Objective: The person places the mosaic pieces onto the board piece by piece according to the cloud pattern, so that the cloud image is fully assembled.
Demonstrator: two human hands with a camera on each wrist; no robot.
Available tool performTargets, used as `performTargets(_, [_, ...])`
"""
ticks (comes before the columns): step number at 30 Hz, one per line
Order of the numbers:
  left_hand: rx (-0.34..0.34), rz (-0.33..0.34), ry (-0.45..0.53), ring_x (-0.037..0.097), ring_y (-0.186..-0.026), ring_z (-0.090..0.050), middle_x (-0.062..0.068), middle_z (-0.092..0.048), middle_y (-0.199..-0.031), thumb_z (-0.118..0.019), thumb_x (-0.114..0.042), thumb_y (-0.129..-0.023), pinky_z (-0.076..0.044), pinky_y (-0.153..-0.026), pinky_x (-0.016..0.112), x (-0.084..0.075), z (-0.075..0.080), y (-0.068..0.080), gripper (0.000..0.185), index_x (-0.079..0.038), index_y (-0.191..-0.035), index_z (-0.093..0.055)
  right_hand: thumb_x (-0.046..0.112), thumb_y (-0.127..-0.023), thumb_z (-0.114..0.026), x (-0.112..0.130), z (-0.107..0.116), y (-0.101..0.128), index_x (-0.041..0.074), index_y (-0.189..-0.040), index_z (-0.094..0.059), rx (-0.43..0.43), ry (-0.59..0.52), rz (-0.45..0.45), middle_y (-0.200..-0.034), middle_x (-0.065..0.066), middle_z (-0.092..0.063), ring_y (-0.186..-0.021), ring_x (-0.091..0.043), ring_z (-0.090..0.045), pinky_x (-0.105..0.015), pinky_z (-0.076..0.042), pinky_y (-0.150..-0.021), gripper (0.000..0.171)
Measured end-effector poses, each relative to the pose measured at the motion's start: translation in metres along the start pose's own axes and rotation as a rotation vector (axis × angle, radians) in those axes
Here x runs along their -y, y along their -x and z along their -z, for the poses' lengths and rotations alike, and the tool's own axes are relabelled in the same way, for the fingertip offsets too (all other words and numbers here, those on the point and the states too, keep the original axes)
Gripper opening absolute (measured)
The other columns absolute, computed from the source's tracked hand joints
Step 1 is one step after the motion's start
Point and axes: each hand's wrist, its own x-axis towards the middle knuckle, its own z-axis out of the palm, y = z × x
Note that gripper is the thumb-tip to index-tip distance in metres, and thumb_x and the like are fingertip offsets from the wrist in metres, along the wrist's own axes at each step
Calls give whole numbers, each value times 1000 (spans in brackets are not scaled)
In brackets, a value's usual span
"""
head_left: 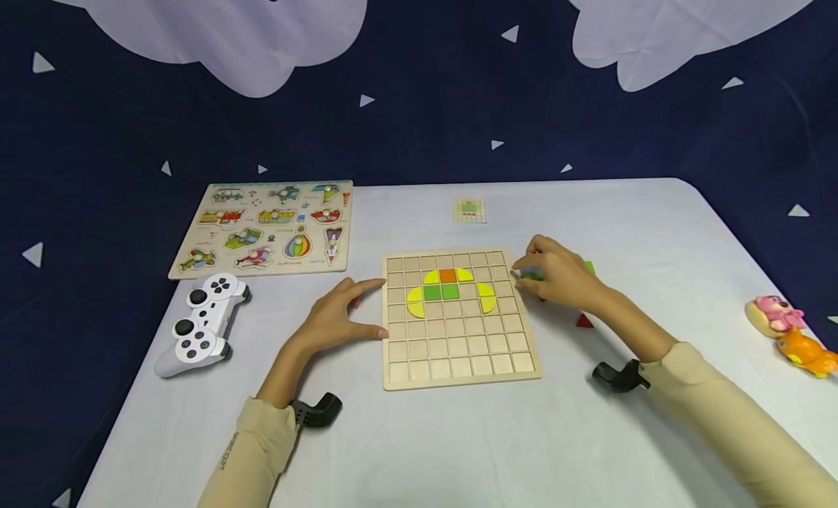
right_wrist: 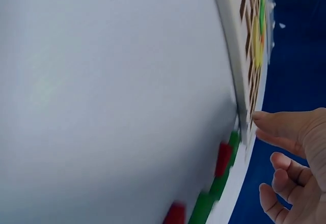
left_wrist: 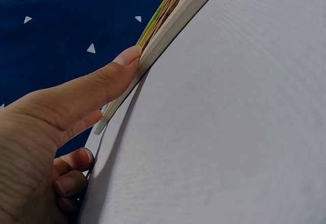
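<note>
A wooden grid board [head_left: 452, 367] lies on the table, with yellow curved pieces [head_left: 487, 297], an orange square [head_left: 447, 276] and two green squares [head_left: 433, 292] in its upper cells. My left hand [head_left: 330, 317] rests at the board's left edge, thumb and index finger spread and their tips touching the rim. At the upper right rim is my right hand [head_left: 558, 273], thumb and index tips close together with nothing visible between them. Green pieces [right_wrist: 204, 206] and red pieces [right_wrist: 223, 159] lie beside the board, partly hidden below that hand in the head view. A red triangle [head_left: 585, 321] sits near the wrist.
Behind the board lies a small pattern card [head_left: 469, 210]. A vehicle puzzle board [head_left: 278, 264] is at the back left, with a white game controller [head_left: 204, 326] in front of it. Pink and orange toys [head_left: 808, 351] stand at the table's right edge.
</note>
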Motion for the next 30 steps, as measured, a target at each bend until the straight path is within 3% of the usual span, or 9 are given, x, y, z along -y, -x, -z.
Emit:
performTargets(8, [-1, 3, 2, 17, -75, -35, 2, -38, -88, -90, -47, -66, -30, -69, 34, 0, 0, 0, 90, -24, -145, -52, 11, -83, -80, -12, 2, 13, 0, -103, -76, 15, 20, -26, -98, -9, -55, -87, -22, -51, -40, -46, -73, 23])
performTargets(22, [-3, 1, 9, 17, -75, -35, 2, -38, -88, -89, -48, -66, -29, -69, 34, -1, 0, -1, 90, -26, -145, -52, 16, -82, -81, -20, 3, 15, -3, -103, -75, 49, 70, -3, -100, -9, -55, -92, -23, -54, -42, -49, -77, 29])
performTargets(30, [-3, 6, 3, 17, -74, -35, 2, -38, -88, -89, -49, -66, -29, -68, 34, 0, 0, 0, 90, -26, -145, -52, 18, -81, -81, -25, -3, 13, -2, -102, -75, 40, 11, -14, -99, -6, -54, -89, -21, -51, -41, -47, -78, 29])
